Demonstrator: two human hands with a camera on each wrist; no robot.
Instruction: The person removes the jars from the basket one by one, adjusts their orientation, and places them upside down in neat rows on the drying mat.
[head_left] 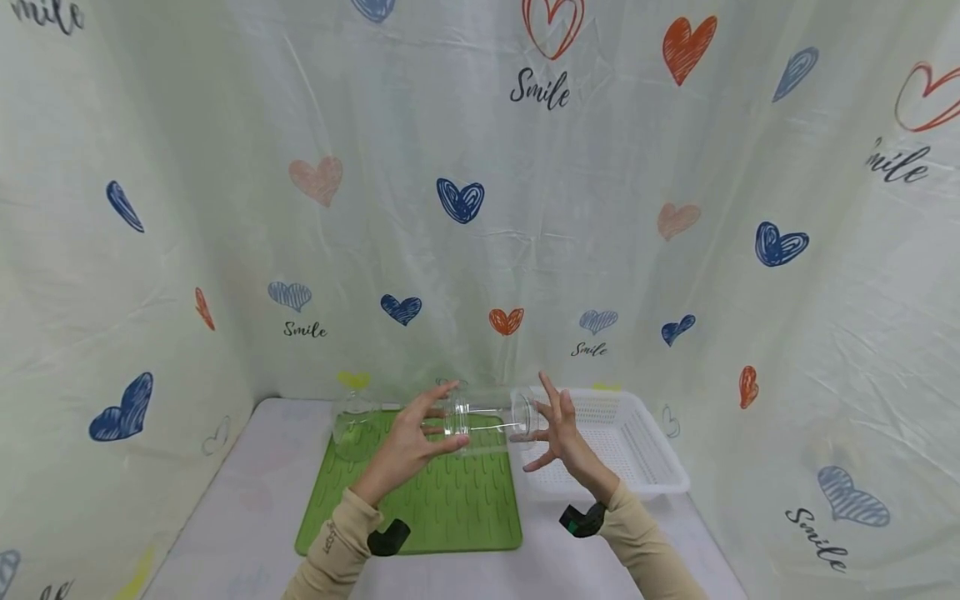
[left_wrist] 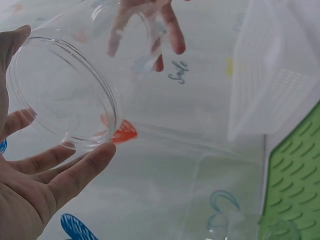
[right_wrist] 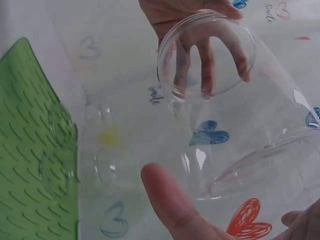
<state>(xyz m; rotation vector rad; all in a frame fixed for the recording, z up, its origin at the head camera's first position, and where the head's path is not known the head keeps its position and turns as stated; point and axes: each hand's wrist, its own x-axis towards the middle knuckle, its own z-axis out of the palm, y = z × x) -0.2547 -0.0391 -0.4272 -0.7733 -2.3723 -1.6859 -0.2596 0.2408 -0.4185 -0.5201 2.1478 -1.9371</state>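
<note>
A clear, wide-mouthed jar lies sideways in the air above the green mat, its threaded mouth toward the left. My left hand grips it around that mouth, thumb on the near side and fingers on the far side. In the left wrist view the fingertips sit right at the threaded rim. At the jar's base is my right hand, its fingers spread wide and straight. The right wrist view has that hand's thumb stretched out beside the jar's base end. Nothing shows inside the jar.
A green ridged mat covers the table's middle. Clear glassware stands at its back left corner. On the right is a white perforated basket. A curtain printed with hearts hangs around the back and sides.
</note>
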